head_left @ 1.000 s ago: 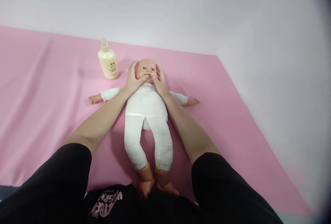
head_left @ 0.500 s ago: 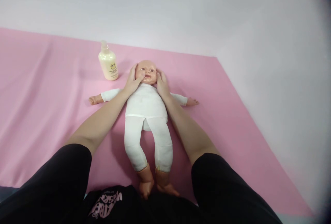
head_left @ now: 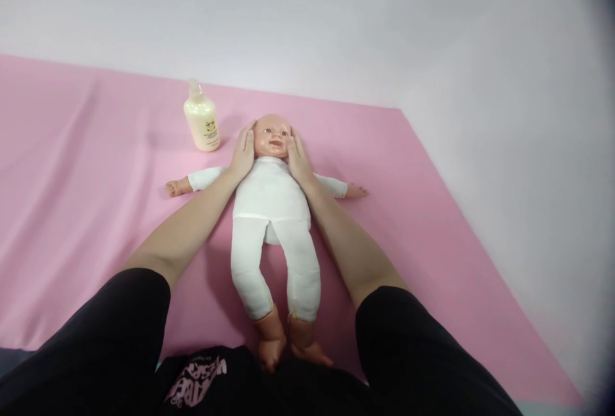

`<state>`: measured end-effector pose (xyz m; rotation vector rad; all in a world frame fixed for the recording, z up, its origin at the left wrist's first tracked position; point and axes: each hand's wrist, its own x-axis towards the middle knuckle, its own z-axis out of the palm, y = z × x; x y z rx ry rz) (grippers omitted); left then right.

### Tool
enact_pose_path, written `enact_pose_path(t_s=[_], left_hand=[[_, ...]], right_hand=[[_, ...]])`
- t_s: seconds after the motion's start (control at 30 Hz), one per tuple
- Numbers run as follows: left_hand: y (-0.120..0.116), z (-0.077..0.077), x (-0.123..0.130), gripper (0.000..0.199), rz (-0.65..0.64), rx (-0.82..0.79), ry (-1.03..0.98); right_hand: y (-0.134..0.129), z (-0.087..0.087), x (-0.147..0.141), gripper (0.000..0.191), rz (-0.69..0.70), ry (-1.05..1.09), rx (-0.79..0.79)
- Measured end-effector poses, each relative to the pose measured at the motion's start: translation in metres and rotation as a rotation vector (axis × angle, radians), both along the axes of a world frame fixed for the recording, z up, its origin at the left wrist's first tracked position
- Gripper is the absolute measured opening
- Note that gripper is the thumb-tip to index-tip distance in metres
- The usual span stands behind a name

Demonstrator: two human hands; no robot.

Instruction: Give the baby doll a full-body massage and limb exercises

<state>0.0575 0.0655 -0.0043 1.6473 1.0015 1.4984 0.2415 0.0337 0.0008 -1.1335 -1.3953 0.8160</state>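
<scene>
Bright, diffuse light casts soft shadows; the upper-right corner is dark.

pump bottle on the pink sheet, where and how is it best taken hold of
Probably around the pump bottle's wide body, below its shoulders, coming in from the left: it stands upright, and the doll's head lies off to its right. The slim pump top looks like a poorer hold.

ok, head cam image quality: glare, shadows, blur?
Head view: small glints on the pump bottle, its label print too small and soft to read; soft shadows on the pink sheet beside the doll; frame darkens at the far right edge.
</scene>
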Motion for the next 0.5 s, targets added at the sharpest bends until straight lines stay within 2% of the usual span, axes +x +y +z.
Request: enact_pose_path(t_s=[0.13,0.23,0.33,0.43,0.5], left_hand=[[0.009,-0.006,-0.005,0.061,0.092,-0.061,0.005],[0.009,-0.007,-0.006,0.061,0.104,-0.051,-0.001],[0.003,-0.003,-0.002,0.074,0.035,0.001,-0.010],[-0.004,0.002,0.001,0.094,-0.029,0.078,0.048],[-0.006,0.003,0.002,0.101,-0.033,0.099,0.073]], right_hand=[[0.009,-0.005,0.002,0.081,-0.043,0.075,-0.016],[0.010,-0.006,0.002,0.076,-0.062,0.077,-0.031],[0.003,-0.002,0.000,0.081,-0.053,0.020,0.057],[-0.006,0.004,-0.003,0.097,-0.002,-0.068,0.163],[-0.010,0.007,-0.005,0.104,0.000,-0.097,0.176]])
